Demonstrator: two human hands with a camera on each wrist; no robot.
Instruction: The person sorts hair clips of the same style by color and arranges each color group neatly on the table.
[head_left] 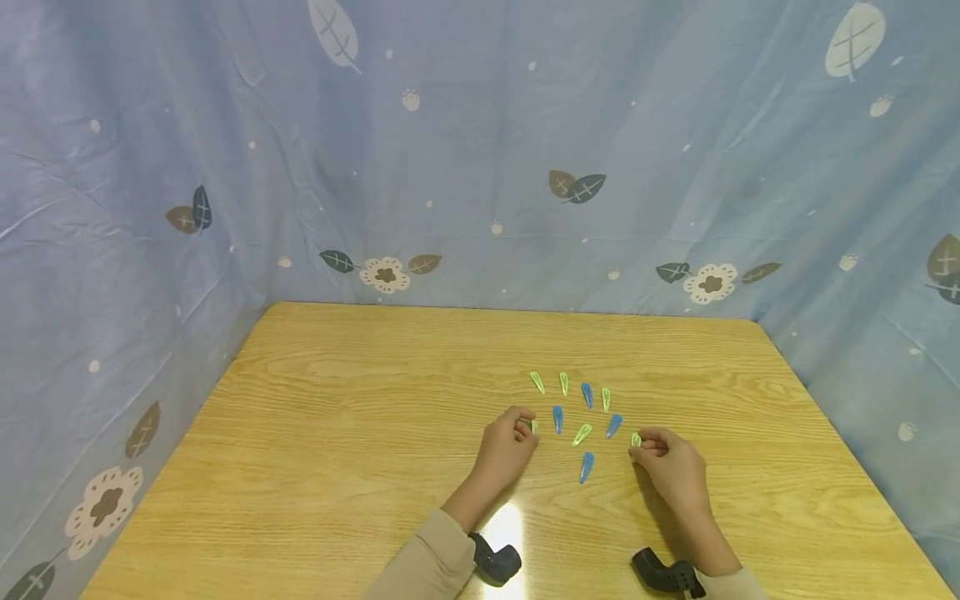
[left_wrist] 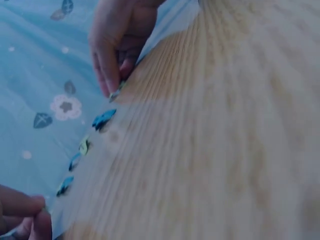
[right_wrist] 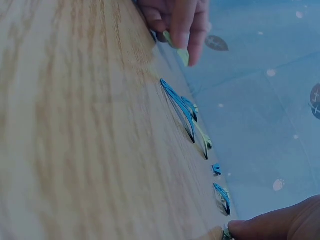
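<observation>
My left hand (head_left: 507, 448) pinches a green snap hair clip (head_left: 535, 427) at the left side of a loose group of clips. On the right side, my right hand (head_left: 673, 471) holds another green hair clip (head_left: 636, 439) between thumb and fingers. Between the hands lie a green clip (head_left: 582, 434) and blue clips, including one nearest me (head_left: 587, 467), one on the left (head_left: 558, 419) and one on the right (head_left: 614, 425). In the right wrist view, the left hand's green clip (right_wrist: 181, 52) is tilted, and the right thumb (right_wrist: 265, 225) presses on its clip at the bottom edge.
Farther back on the wooden table (head_left: 360, 400) lie several more clips, among them a blue one (head_left: 587, 395) and a green one (head_left: 537, 382). A blue leaf-patterned curtain (head_left: 480, 150) surrounds the table's back and sides. Black wrist mounts (head_left: 498, 563) sit near the sleeves.
</observation>
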